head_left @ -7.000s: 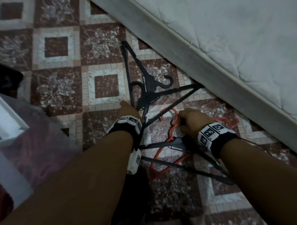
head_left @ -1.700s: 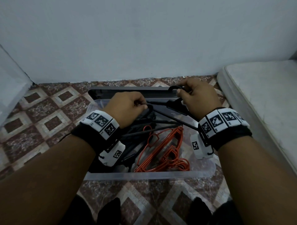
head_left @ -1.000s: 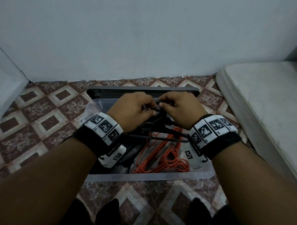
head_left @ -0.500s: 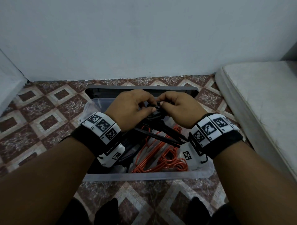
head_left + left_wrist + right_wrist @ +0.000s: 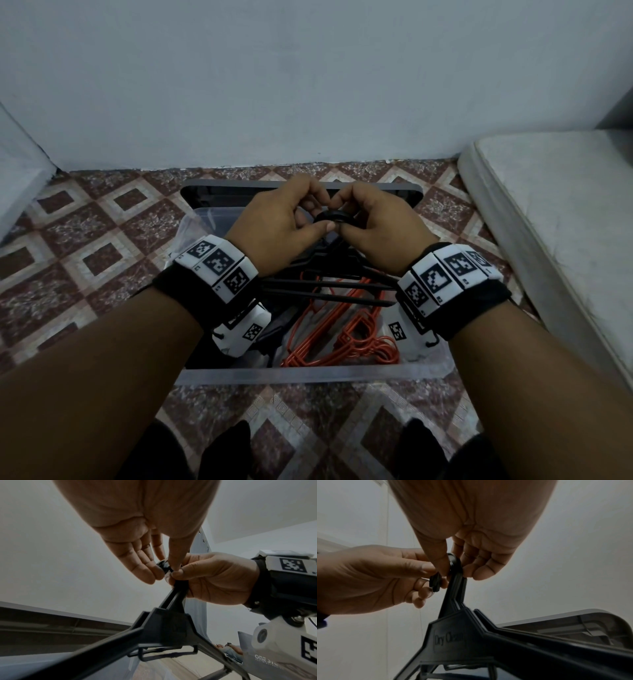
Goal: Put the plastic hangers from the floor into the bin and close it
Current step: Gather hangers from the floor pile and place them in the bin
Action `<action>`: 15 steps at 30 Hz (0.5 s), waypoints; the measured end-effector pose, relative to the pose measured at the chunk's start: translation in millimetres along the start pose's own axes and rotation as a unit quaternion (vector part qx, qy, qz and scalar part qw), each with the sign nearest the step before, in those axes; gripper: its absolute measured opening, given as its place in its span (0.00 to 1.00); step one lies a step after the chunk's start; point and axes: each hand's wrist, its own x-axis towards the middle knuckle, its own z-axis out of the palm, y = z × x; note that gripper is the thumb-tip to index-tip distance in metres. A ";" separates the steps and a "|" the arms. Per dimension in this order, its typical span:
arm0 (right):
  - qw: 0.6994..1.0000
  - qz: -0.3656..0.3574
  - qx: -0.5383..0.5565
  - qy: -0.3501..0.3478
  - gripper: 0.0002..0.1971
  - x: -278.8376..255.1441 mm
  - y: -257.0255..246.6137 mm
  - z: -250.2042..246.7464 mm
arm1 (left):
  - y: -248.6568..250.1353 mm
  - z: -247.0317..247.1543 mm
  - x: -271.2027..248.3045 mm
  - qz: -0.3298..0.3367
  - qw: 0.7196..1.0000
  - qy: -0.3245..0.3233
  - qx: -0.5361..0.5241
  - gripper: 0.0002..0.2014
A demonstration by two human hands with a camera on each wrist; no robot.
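Raised since half a second ago, the black plastic hangers (image 5: 329, 274) hang over the clear plastic bin (image 5: 308, 375), left hand (image 5: 137, 561) and right hand (image 5: 471, 561) pinching the hooks; better keep them bunched, then lower beside the orange plastic hangers (image 5: 342, 335).

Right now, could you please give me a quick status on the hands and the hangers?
Both hands pinch black hangers' hooks above bin. Orange hangers inside. Lid off, behind bin.
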 end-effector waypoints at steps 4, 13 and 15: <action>1.000 0.004 -0.015 -0.004 0.12 -0.6 -0.9 0.8 | -4.3 -0.1 0.4 -0.022 0.999 -0.040 0.025 0.09; 0.994 0.051 0.021 -0.098 0.21 -1.1 -5.0 0.6 | -4.0 10.6 -0.4 -0.030 0.996 -0.078 -0.021 0.07; 0.993 0.062 0.028 -0.098 0.20 -0.3 -4.0 1.3 | -5.4 11.0 1.0 -0.037 0.995 -0.082 -0.032 0.07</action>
